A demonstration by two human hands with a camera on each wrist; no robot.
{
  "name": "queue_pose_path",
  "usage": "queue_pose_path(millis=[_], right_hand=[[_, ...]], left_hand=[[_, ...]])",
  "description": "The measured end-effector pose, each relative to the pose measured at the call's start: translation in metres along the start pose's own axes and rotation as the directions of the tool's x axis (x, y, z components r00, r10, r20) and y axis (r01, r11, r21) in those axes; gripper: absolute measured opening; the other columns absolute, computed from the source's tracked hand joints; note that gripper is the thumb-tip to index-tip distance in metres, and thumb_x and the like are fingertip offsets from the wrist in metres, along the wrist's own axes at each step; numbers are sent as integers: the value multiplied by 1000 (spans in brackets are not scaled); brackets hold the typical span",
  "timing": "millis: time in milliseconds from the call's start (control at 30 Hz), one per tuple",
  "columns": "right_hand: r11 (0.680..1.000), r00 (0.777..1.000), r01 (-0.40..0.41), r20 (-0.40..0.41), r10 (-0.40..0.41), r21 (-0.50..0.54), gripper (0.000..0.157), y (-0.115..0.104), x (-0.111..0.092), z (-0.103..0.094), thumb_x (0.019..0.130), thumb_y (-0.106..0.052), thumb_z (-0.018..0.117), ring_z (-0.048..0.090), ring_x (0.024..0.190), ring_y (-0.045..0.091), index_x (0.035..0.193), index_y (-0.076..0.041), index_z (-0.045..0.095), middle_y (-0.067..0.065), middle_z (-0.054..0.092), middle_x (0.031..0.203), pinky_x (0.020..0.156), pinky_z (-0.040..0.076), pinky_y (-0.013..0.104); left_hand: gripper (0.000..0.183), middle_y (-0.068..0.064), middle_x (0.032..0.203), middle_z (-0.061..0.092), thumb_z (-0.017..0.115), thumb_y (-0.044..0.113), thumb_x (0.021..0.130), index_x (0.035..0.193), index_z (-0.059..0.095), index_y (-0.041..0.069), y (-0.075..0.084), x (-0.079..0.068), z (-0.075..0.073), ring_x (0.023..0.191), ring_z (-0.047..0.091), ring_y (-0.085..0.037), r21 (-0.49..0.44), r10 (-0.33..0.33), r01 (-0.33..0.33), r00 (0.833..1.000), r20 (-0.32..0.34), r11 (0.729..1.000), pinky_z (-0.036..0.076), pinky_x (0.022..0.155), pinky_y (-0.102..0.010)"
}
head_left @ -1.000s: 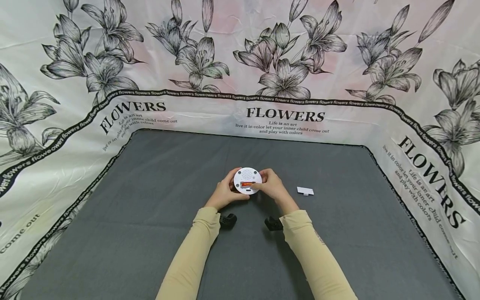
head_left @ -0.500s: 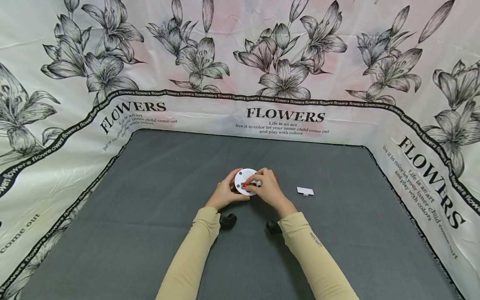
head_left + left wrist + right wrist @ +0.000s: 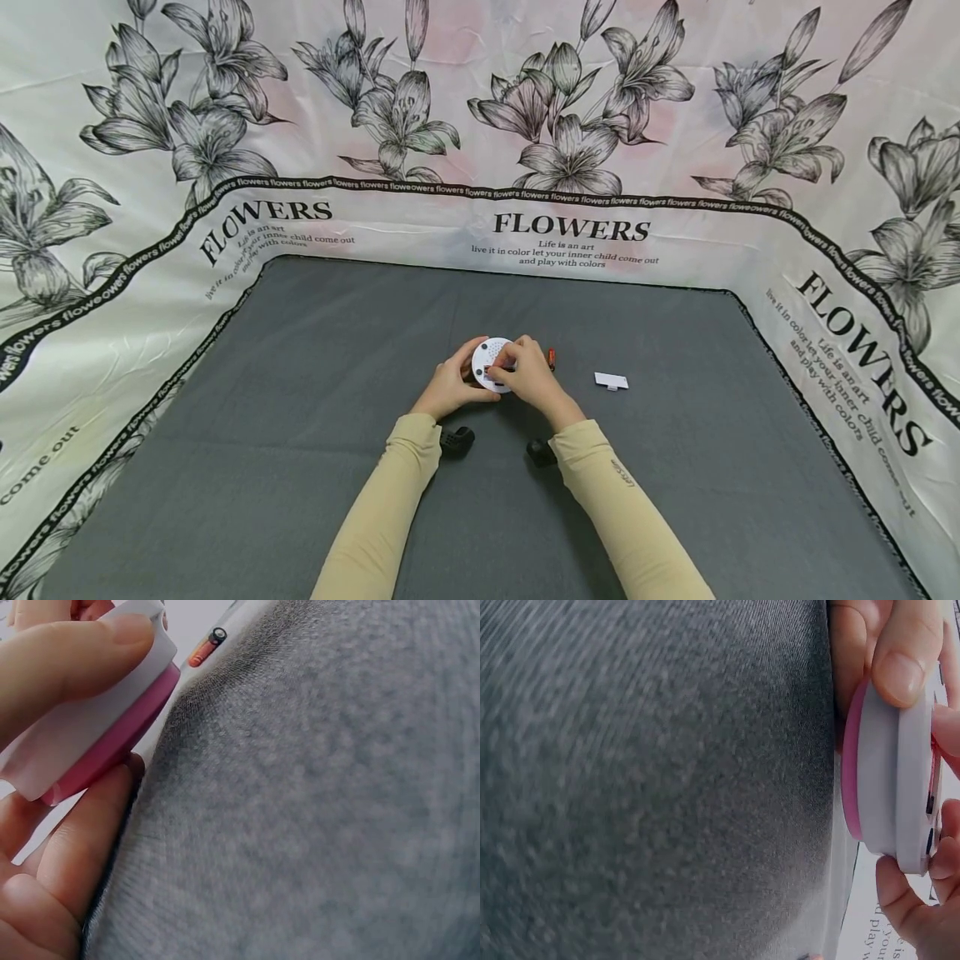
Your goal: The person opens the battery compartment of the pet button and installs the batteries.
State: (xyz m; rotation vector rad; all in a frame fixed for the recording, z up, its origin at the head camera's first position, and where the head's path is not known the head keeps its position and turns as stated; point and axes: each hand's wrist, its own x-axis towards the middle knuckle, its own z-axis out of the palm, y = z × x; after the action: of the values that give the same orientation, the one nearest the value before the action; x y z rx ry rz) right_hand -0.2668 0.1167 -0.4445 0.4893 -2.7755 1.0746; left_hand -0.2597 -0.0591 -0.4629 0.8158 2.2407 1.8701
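My left hand [image 3: 448,385] grips a round white device [image 3: 483,357] by its left side, with the perforated underside facing up. In the left wrist view, the thumb lies on its white shell [image 3: 94,724] and the fingers support the pink face [image 3: 120,746]. My right hand [image 3: 528,377] reaches over the device, its curled thumb and index finger pinching at the battery slot. A red battery [image 3: 934,774] shows there beneath a fingertip in the right wrist view, mostly hidden. Just right of that hand, a loose red-orange battery [image 3: 551,359] lies on the table, its black end visible in the left wrist view.
A small white battery cover [image 3: 611,381] with a tab lies to the right on the grey tablecloth [image 3: 337,375]. Flower-printed fabric [image 3: 570,150] stands along the back and sides. Black wrist cameras [image 3: 456,443] hang below both wrists.
My right hand has moved from the device's right edge leftward over the battery slot, turning inward. The loose battery now shows beside it. My left hand and the device have barely shifted.
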Motion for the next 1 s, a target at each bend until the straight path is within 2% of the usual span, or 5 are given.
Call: queue_pose_path(millis=[233,400,567,767,1000], right_hand=[[999,1000,-20,-16,21,28,18,0,1,1,76,-15,78,42,81,22,69,-11,61,4,46,83,66,35,33],[996,999,25,-44,-21,84,16,3,-2,-2,77,-16,78,44,76,20,72,-11,63,4,47,82,65,38,32],[979,989,40,-144,-11,199,11,16,-7,-8,82,-15,73,50,75,17,82,-8,65,4,51,85,66,43,30],[977,946,-54,-302,115,205,9,38,-9,-22,85,-12,69,56,75,20,89,-4,67,7,62,84,67,43,32],[962,939,-223,-230,256,160,30,61,-13,-33,81,-12,73,60,86,27,106,2,66,15,63,96,73,47,39]], left_hand=[[86,-15,130,49,79,1,72,143,32,9,1,0,0,112,54,-22,-19,-4,4,1000,3,1000,46,86,-37],[87,-14,131,49,80,2,71,143,32,10,1,0,0,112,54,-21,-14,-11,11,1000,-11,1000,46,86,-36],[88,-15,129,50,81,2,70,143,33,10,0,1,0,111,54,-24,-8,0,0,999,-32,1000,46,86,-36],[90,-17,127,52,82,0,68,142,33,10,0,2,0,110,54,-32,-40,4,-7,998,-57,999,46,86,-38],[91,-16,126,52,82,-1,67,143,32,10,0,2,0,110,55,-32,-46,-8,5,998,-58,999,45,87,-41]])
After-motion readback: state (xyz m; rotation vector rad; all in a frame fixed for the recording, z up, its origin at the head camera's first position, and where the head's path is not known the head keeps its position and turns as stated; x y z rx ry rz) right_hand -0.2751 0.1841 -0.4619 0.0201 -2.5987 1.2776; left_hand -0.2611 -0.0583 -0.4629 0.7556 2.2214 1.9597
